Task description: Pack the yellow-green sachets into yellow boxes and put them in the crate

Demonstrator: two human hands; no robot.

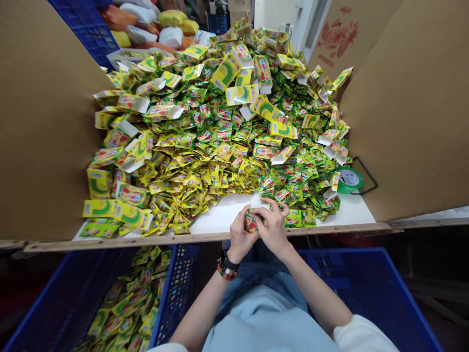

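At the table's front edge, my left hand [240, 234] and my right hand [273, 227] meet around a small green and red packet [251, 222]. The fingers of both hands are pinched on it, and they cover part of it. Behind them rises a big heap of small packets, yellow ones [190, 181] toward the left and green ones [300, 166] toward the right. Small yellow boxes [242, 95], several with open white flaps, lie over the heap. A few boxes [98, 209] rest at the left front.
Cardboard walls [44, 127] flank the white tabletop [220, 215]. Green tape [348, 180] sits at the right beside a black metal frame [370, 171]. Below the edge are a blue crate [166, 293] with filled boxes at left and another blue crate [395, 288] at right.
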